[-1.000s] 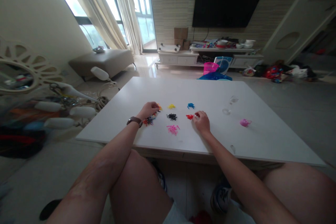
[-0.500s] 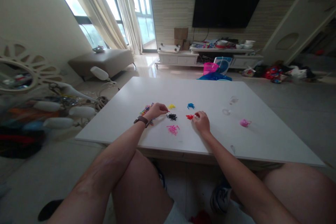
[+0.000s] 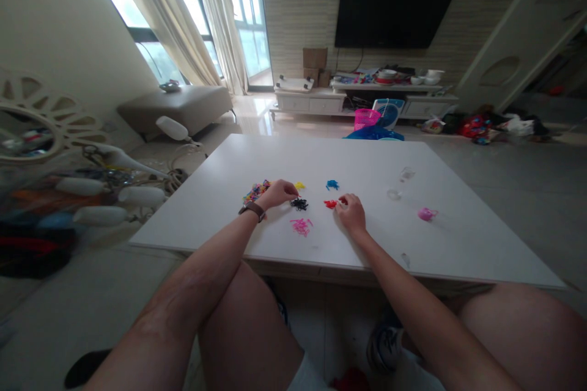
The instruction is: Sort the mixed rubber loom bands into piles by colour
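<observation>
My left hand (image 3: 280,192) is closed in a pinch on a small red rubber band, just above the pile of black rubber bands (image 3: 299,204). My right hand (image 3: 352,212) rests at the right side of the red rubber-band pile (image 3: 330,203), its fingers curled together at the edge; what is between them is too small to make out. Beyond my left fingertips lies a yellow pile (image 3: 299,185), partly hidden. Nearer me is a pink pile (image 3: 301,227), and farther off a blue pile (image 3: 332,184). A mixed multicoloured heap (image 3: 257,191) sits beside my left wrist.
All of this lies on a white table (image 3: 376,159). On its right side are a pink object (image 3: 426,214), a clear ring-like piece (image 3: 394,194), a clear plastic piece (image 3: 406,175) and another near the front edge (image 3: 405,259). A pink basket (image 3: 367,118) stands beyond the table.
My left hand has shifted slightly right with the red rubber band, from the left side of the black pile to over it. My right hand stays at the red pile.
</observation>
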{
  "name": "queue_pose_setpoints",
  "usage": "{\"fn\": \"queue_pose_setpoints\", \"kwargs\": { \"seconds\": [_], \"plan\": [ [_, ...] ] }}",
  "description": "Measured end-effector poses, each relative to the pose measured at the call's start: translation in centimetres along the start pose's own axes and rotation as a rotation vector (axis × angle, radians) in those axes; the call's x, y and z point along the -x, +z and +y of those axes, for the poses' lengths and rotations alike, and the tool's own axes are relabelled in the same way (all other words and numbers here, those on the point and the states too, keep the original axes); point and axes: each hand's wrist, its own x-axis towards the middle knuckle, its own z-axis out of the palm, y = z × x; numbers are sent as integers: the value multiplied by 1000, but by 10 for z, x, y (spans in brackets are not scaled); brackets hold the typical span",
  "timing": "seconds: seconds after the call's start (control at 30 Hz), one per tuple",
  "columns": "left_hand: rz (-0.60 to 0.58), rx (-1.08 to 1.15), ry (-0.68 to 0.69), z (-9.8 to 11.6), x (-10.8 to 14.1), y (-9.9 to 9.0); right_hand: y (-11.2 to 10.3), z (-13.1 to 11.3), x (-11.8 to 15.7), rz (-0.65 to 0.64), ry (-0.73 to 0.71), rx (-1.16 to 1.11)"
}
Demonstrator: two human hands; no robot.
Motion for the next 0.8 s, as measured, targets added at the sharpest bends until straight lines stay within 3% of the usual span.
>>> {"fn": "queue_pose_setpoints", "kwargs": {
  "seconds": [0.8],
  "plan": [
    [-17,46,-5,4,-4,6,-2,-3,0,-9,-7,11]
  ]
}}
